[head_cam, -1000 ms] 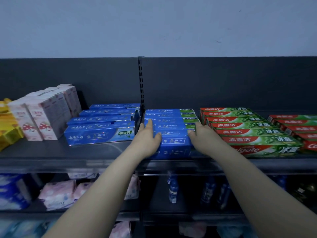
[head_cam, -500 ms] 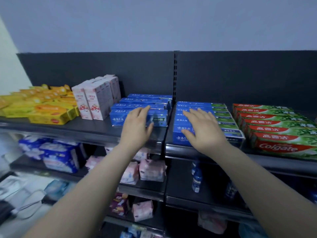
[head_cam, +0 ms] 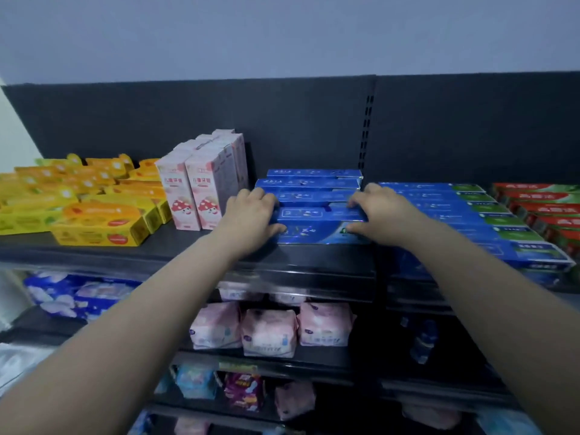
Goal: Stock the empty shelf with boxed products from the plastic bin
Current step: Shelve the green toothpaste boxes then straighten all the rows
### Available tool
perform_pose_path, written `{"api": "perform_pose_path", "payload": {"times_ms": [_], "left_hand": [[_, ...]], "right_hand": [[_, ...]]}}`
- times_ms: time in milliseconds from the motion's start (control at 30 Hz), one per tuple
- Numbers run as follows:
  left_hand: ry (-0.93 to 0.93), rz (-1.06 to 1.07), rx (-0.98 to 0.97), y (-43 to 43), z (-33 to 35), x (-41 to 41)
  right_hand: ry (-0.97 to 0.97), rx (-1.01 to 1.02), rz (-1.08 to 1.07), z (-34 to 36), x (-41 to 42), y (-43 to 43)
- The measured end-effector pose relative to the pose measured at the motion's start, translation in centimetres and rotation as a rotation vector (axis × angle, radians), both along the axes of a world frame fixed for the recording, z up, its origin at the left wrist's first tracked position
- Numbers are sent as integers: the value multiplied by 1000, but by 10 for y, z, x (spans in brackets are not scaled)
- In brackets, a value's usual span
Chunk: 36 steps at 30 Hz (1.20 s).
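Note:
A row of long blue toothpaste boxes lies on the dark top shelf (head_cam: 194, 249), left of the upright post. My left hand (head_cam: 251, 211) grips the left end of the front blue toothpaste box (head_cam: 314, 224), fingers on its top and thumb on its front. My right hand (head_cam: 376, 211) grips its right end the same way. A second row of blue and green boxes (head_cam: 470, 221) lies to the right. The plastic bin is out of view.
Pink upright cartons (head_cam: 194, 193) stand just left of my left hand. Yellow boxes (head_cam: 94, 221) fill the shelf's left end, red and green boxes (head_cam: 546, 208) the right end. Lower shelves hold pink packs (head_cam: 270, 334) and blue packs (head_cam: 72, 296).
Both hands left the right blue row, moved left and took hold of the front box of the left blue row. The view swung left.

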<state>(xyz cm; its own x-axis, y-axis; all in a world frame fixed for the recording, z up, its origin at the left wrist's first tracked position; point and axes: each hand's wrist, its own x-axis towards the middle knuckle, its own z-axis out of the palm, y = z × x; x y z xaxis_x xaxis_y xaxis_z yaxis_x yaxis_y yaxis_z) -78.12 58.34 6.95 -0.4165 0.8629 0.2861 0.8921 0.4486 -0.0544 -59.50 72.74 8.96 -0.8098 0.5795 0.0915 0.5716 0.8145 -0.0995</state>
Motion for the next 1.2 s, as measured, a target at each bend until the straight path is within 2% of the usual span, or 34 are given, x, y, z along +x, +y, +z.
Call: {"api": "perform_pose_path", "payload": {"times_ms": [133, 267, 333, 400, 500, 633, 767, 900, 967, 1067, 1200], "left_hand": [[-13, -95, -111, -20, 9, -9], [-102, -228, -37, -25, 11, -19], [-147, -246, -56, -14, 12, -24], [-175, -227, -123, -3, 9, -26], [-125, -215, -156, 4, -3, -28], [-83, -199, -151, 6, -1, -29], [-130, -204, -156, 12, 6, -31], [-228, -263, -123, 7, 4, -28], [-254, -304, -131, 4, 4, -29], [-281, -331, -139, 1, 5, -32], [-283, -320, -122, 1, 5, -31]], "right_hand": [[-25, -19, 36, 4, 6, -12], [13, -174, 65, 16, -4, -17], [-58, -226, 74, 17, -19, -14], [-170, -218, 68, 10, -33, -11], [-222, -127, 70, 2, -41, -3], [-192, -42, 82, 3, -42, -1], [-125, -95, 77, 1, -43, 2], [-96, 75, 112, 1, -32, -6], [-101, 35, 128, 6, -24, -9], [-37, -171, 115, 19, -31, 2], [-47, -155, 55, 21, -82, 36]]}}
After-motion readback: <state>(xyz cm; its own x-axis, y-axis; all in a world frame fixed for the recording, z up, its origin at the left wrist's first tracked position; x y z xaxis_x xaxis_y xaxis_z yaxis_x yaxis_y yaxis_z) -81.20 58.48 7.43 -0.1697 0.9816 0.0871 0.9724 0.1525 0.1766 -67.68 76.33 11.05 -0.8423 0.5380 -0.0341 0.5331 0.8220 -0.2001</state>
